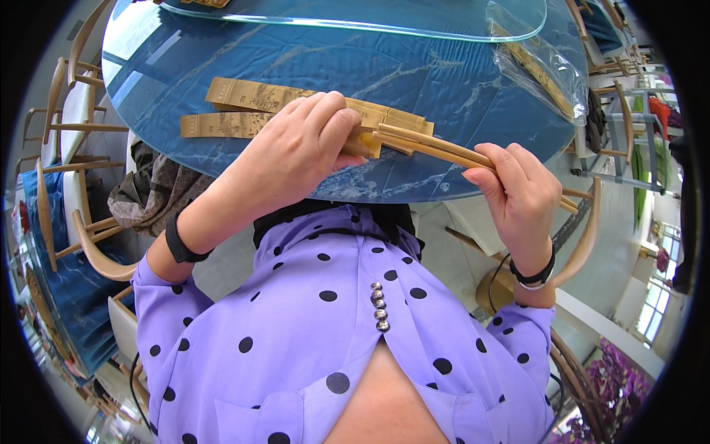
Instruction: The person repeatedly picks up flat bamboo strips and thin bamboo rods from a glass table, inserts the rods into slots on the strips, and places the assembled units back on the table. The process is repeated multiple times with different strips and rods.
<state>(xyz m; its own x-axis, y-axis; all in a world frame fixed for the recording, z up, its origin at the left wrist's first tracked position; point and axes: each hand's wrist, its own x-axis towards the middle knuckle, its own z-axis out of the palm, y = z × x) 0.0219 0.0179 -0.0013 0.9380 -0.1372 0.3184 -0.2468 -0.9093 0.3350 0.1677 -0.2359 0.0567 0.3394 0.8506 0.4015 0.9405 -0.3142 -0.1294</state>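
Above the blue marble-patterned table's (458,96) six o'clock edge, the left hand (296,148) pinches a tan paper sleeve (366,142) while the right hand (518,194) grips pale wooden chopsticks (436,148) entering it; misaligned tips could tear the sleeve, and slack fingers might drop a stick

I have one view only, from the head camera, the left of the pair worn on the person's head. It looks steeply down along the chest, so the purple dotted blouse (325,333) fills the lower half, very near. Ahead and further off lies the blue counter (444,81), its edge bent by the fisheye. Both hands come up from below, close to the lens. A black rim rings the picture.
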